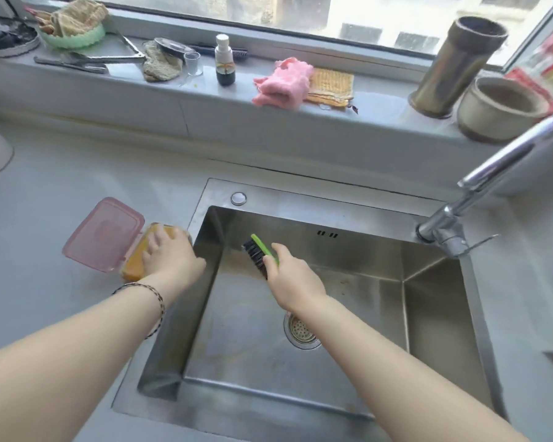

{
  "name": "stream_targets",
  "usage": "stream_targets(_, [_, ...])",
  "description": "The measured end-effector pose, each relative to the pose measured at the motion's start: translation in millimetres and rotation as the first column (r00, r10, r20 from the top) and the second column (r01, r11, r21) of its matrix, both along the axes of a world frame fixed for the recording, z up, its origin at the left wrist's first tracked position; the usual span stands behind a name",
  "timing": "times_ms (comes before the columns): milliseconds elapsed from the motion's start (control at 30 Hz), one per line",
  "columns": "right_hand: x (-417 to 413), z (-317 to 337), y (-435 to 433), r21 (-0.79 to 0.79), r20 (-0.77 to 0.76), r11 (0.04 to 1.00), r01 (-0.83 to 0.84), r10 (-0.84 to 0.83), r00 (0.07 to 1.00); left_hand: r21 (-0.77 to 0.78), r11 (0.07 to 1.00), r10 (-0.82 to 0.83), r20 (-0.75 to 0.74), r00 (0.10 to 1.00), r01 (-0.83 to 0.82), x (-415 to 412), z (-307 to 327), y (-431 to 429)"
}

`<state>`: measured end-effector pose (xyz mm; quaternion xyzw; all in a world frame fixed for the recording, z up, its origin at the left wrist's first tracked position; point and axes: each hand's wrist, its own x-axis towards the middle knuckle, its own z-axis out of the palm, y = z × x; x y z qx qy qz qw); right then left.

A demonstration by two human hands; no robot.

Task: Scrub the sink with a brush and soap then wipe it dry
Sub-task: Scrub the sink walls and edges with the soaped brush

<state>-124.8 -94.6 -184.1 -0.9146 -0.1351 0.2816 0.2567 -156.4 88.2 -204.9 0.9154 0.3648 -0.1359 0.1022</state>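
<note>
R hand gripping green-handled brush, bristles nr sink left wall. L hand lying over orange soap in open pink-lidded box; grip can't tell.

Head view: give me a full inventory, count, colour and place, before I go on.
sink: 1, steel, centre
brush: 1, green handle, black bristles, in the sink near its left wall
soap: 1, orange, in the box left of the sink
box: 1, pink, lid open, on the counter
tap: 1, chrome, right of the sink
pink cloth: 1, pink, window sill
yellow cloth: 1, yellow, sill, next to the pink cloth
bottle: 1, white top, dark base, sill
cup: 1, steel, sill right
bowl: 1, beige, sill right
hands: 2; left hand on the soap, grip unclear; right hand grips the brush
</note>
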Motion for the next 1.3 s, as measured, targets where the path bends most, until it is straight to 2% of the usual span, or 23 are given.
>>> stream_targets(100, [14, 9, -75, 0.040, 0.038, 0.988, 0.149, -0.151, 0.988, -0.193, 0.945, -0.264, 0.031, 0.964, 0.265, 18, 7, -53])
stream_targets(167, [27, 15, -120, 0.043, 0.077, 0.965, 0.257, -0.260, 0.963, -0.341, 0.857, -0.424, -0.042, 0.905, 0.386, 23, 12, -95])
stream_targets(233, [44, 20, -163, 0.033, 0.118, 0.927, 0.374, -0.375, 0.919, -0.403, 0.783, -0.555, -0.112, 0.824, 0.473, 26, 14, -138])
stream_targets(367, [74, 24, -222, 0.041, 0.193, 0.840, 0.541, -0.538, 0.820, -0.453, 0.726, -0.610, -0.079, 0.788, 0.517, 32, 13, -197])
stream_targets(467, [91, 24, -244, 0.051, 0.229, 0.815, 0.578, -0.573, 0.787, -0.502, 0.709, -0.590, -0.037, 0.807, 0.496, 35, 12, -221])
stream_targets(600, [101, 16, -259, 0.022, 0.276, 0.812, 0.584, -0.566, 0.777, -0.503, 0.737, -0.498, 0.048, 0.866, 0.452, 37, 14, -231])
stream_targets(867, [99, 13, -274, -0.141, 0.415, 0.851, 0.506, -0.413, 0.811, -0.558, 0.782, -0.291, 0.068, 0.954, 0.278, 35, 8, -230])
stream_targets(1100, [97, 12, -280, -0.172, 0.415, 0.839, 0.516, -0.413, 0.810, -0.577, 0.790, -0.205, 0.072, 0.976, 0.209, 27, 2, -218])
stream_targets(1300, [88, 11, -279, -0.122, 0.395, 0.831, 0.543, -0.461, 0.794, -0.618, 0.769, -0.150, 0.078, 0.986, 0.166, 20, 0, -207])
